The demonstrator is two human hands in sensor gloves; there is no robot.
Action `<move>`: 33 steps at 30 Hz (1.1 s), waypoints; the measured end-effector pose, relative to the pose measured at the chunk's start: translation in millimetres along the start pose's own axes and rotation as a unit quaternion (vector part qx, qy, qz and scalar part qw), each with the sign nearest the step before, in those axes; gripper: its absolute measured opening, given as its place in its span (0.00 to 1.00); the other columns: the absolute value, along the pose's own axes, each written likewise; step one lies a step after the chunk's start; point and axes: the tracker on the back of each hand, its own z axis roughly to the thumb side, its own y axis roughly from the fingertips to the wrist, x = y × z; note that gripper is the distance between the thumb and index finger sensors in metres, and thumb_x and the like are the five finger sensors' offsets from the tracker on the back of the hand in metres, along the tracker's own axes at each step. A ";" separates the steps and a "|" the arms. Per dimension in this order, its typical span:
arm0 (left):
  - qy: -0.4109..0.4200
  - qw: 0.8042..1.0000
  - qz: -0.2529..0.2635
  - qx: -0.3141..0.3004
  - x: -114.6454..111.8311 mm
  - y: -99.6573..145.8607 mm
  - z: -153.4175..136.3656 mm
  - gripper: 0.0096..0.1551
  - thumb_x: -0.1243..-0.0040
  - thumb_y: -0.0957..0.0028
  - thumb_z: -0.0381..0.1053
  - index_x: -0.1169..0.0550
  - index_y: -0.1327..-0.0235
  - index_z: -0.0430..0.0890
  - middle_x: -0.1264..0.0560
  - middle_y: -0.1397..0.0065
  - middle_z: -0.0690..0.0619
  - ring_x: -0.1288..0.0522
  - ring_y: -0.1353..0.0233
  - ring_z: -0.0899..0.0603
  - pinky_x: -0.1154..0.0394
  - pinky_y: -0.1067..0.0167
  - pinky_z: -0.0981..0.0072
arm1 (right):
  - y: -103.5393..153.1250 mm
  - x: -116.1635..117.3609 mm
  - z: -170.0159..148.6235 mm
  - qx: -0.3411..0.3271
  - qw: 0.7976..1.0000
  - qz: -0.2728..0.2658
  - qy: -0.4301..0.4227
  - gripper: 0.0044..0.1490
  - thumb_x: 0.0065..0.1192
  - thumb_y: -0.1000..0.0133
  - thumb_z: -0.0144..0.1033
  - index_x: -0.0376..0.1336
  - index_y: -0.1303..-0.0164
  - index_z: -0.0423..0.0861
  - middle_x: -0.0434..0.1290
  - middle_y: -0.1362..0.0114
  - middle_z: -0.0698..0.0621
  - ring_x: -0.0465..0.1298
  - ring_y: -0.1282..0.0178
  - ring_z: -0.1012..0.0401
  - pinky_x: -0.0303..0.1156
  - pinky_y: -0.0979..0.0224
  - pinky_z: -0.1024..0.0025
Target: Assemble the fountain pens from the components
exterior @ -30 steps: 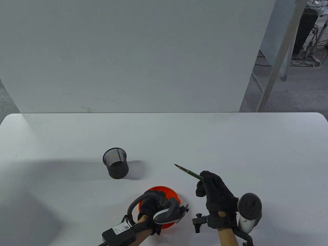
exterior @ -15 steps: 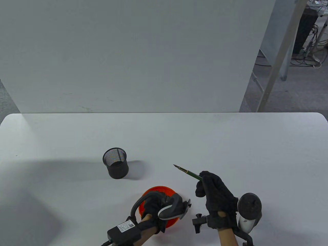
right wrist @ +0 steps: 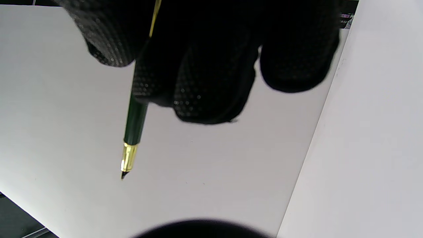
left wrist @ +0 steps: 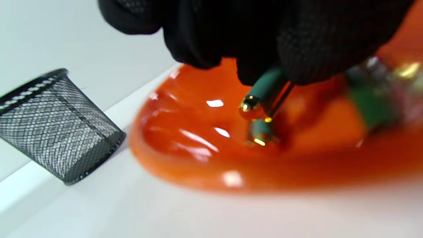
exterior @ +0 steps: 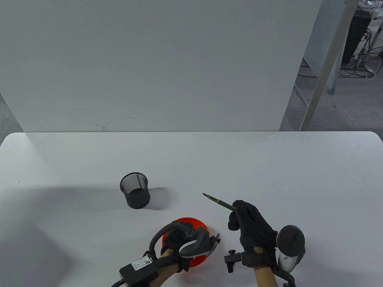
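My right hand (exterior: 249, 225) grips a dark green fountain pen body (exterior: 220, 202), nib up and to the left, above the table; in the right wrist view the pen (right wrist: 134, 129) shows its gold nib section. My left hand (exterior: 179, 239) is over the orange dish (exterior: 201, 222). In the left wrist view its fingers (left wrist: 297, 43) pinch a green pen cap (left wrist: 266, 91) with a gold end and clip, just above the dish (left wrist: 185, 145). Another green part (left wrist: 371, 102) lies blurred in the dish at the right.
A black mesh pen cup (exterior: 135, 190) stands left of the hands, also in the left wrist view (left wrist: 53, 125). A white wall panel (exterior: 149, 65) rises behind the white table (exterior: 269, 167).
My left hand has shifted a little over the dish, first right, then back left. My right hand and pen have barely moved.
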 end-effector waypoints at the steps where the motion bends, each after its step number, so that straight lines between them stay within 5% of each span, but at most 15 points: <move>1: 0.013 1.000 0.016 0.005 3.2 2.4 -7.0 0.28 0.32 0.53 0.61 0.17 0.43 0.51 0.23 0.42 0.51 0.21 0.47 0.46 0.25 0.43 0.49 | 0.1 -0.1 0.2 0.000 1.000 0.000 0.000 0.31 0.54 0.36 0.52 0.69 0.37 0.41 0.81 0.52 0.54 0.84 0.58 0.62 0.79 0.41 0.53; 7: 0.218 0.970 0.103 0.039 14.9 33.5 -67.1 0.29 0.47 0.49 0.63 0.27 0.35 0.55 0.33 0.30 0.54 0.29 0.33 0.45 0.31 0.31 0.48 | 1.4 0.2 1.9 0.002 1.000 -0.001 0.024 0.28 0.54 0.36 0.48 0.67 0.34 0.44 0.78 0.48 0.52 0.82 0.51 0.58 0.76 0.37 0.48; 10: 0.368 0.916 0.158 0.033 2.4 44.7 -89.0 0.27 0.51 0.47 0.60 0.31 0.34 0.58 0.38 0.25 0.52 0.30 0.26 0.41 0.30 0.32 0.46 | 2.4 -0.3 1.6 0.005 1.000 0.003 0.026 0.26 0.51 0.36 0.45 0.65 0.32 0.46 0.76 0.45 0.52 0.79 0.47 0.56 0.74 0.35 0.45; 13: 0.496 0.849 0.183 0.003 -21.7 48.1 -103.0 0.27 0.52 0.44 0.57 0.34 0.31 0.59 0.35 0.25 0.49 0.21 0.36 0.45 0.22 0.40 0.51 | 5.4 -0.1 3.9 0.003 1.000 0.004 0.016 0.26 0.49 0.36 0.45 0.65 0.32 0.47 0.75 0.44 0.51 0.78 0.46 0.54 0.73 0.34 0.44; 17: 0.586 0.786 0.196 -0.027 -34.7 51.4 -112.3 0.27 0.50 0.41 0.55 0.34 0.27 0.61 0.33 0.26 0.49 0.23 0.37 0.45 0.24 0.38 0.51 | 7.7 6.0 8.0 -0.009 1.000 0.013 0.024 0.25 0.47 0.35 0.44 0.64 0.32 0.48 0.74 0.44 0.51 0.77 0.45 0.54 0.72 0.33 0.43; 22: 0.597 0.765 0.241 -0.038 -30.8 61.1 -113.9 0.26 0.50 0.41 0.53 0.32 0.27 0.64 0.33 0.25 0.51 0.24 0.34 0.46 0.26 0.34 0.52 | 11.2 15.7 12.2 -0.034 0.998 0.043 0.041 0.25 0.46 0.35 0.45 0.64 0.32 0.48 0.74 0.44 0.52 0.77 0.44 0.54 0.72 0.33 0.43; 33: 0.582 0.773 0.248 -0.041 -29.9 62.5 -107.5 0.26 0.50 0.41 0.53 0.30 0.28 0.63 0.32 0.26 0.51 0.23 0.35 0.47 0.25 0.34 0.52 | 10.6 19.5 12.0 -0.046 0.995 0.079 0.035 0.25 0.46 0.35 0.45 0.65 0.33 0.48 0.75 0.45 0.52 0.77 0.45 0.54 0.72 0.33 0.43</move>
